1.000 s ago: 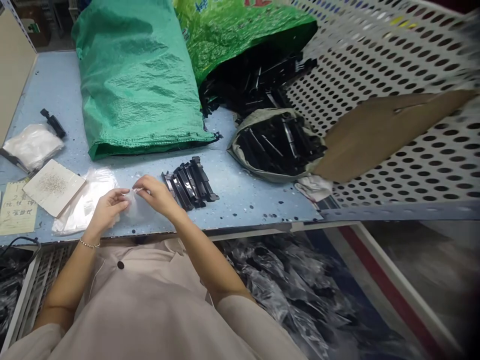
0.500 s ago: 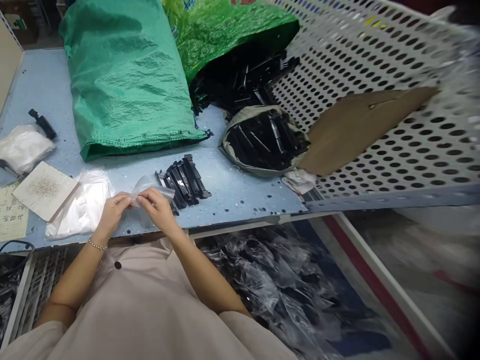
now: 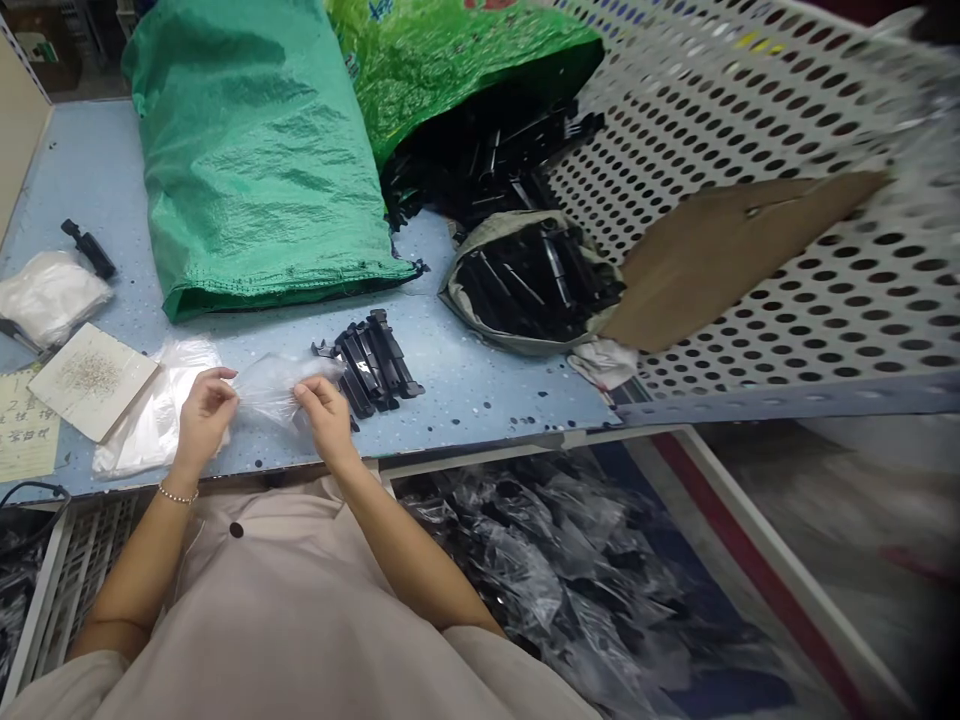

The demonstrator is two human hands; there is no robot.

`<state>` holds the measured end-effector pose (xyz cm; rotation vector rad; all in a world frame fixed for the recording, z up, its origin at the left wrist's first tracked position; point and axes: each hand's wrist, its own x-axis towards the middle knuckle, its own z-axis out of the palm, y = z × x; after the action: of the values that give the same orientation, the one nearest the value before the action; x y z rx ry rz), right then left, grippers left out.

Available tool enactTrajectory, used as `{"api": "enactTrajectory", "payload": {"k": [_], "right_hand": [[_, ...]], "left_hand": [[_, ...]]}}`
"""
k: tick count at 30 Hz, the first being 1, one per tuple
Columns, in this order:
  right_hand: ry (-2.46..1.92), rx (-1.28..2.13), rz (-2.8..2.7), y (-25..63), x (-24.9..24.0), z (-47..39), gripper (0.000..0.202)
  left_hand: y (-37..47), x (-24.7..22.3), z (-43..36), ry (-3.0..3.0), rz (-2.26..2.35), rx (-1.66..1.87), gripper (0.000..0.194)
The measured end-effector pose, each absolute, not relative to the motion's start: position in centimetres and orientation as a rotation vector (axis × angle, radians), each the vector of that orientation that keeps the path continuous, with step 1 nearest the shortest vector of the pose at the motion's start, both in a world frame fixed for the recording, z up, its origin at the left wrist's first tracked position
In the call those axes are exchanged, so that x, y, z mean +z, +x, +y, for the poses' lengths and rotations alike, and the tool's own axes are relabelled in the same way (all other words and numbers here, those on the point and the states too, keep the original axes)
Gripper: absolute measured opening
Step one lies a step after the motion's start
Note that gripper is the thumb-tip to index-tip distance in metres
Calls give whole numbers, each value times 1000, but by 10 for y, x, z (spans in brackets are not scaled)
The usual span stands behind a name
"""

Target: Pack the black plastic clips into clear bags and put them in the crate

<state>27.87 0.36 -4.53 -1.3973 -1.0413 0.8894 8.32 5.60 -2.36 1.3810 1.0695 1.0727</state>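
A clear plastic bag point(image 3: 268, 385) is stretched between my two hands above the blue tabletop point(image 3: 442, 395). My left hand point(image 3: 206, 415) pinches its left side between thumb and fingers, my right hand point(image 3: 324, 410) its right side. Just right of my right hand lies a row of several black plastic parts point(image 3: 379, 360), side by side. Under and left of my left hand is a stack of clear plastic bags point(image 3: 142, 435), partly covered by a square pale tile point(image 3: 94, 385) with brown specks.
A green woven sack point(image 3: 259, 170) stands at the back. Beside it, a bright green bag point(image 3: 450, 70) and a grey cloth bag point(image 3: 532, 285) hold black parts. A perforated white crate point(image 3: 750, 250) stands right. Below the table edge, a bin holds bagged parts point(image 3: 540, 560).
My hands have moved apart, the left one going left, and the clear bag between them is now drawn out wide. The row of black parts has stayed put.
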Motion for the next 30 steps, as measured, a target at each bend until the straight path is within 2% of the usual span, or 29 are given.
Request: {"api": "enactTrajectory", "payload": {"k": [2,4,7,11,13,16,19,22,26,30], "right_hand": [[-1502,824,-1239,297,-42,1,22],[-1797,601,-1399,316,-37,-4,19],[-2274,303,-1541,335,-36,-11,17],[-2383,492,-1552,347,-37,-17,27],[-2289,712,-1380,358,-33,-21,25],[-1810,1038,-942,369,-16,-39,19],[-1277,1421,-644,353,2,-67,34],[-1028,1755,-485,317,7,-84,49],[-1016,1769,-326,290,-2,-75,55],[-1089,1646,-407,294,-11,-52,88]], "left_hand": [[74,-23,59,1747,1135,945,17],[67,-24,64,1902,1189,834,27],[64,-24,70,1872,1246,836,27],[73,-24,74,1799,1246,1001,23],[80,-25,72,1826,1257,1038,24],[93,-29,68,1902,1243,1049,28],[115,-35,61,1979,1145,1045,33],[138,-44,55,2022,1024,1064,40],[150,-60,49,2063,1064,1119,60],[147,-72,28,2298,924,1143,68]]}}
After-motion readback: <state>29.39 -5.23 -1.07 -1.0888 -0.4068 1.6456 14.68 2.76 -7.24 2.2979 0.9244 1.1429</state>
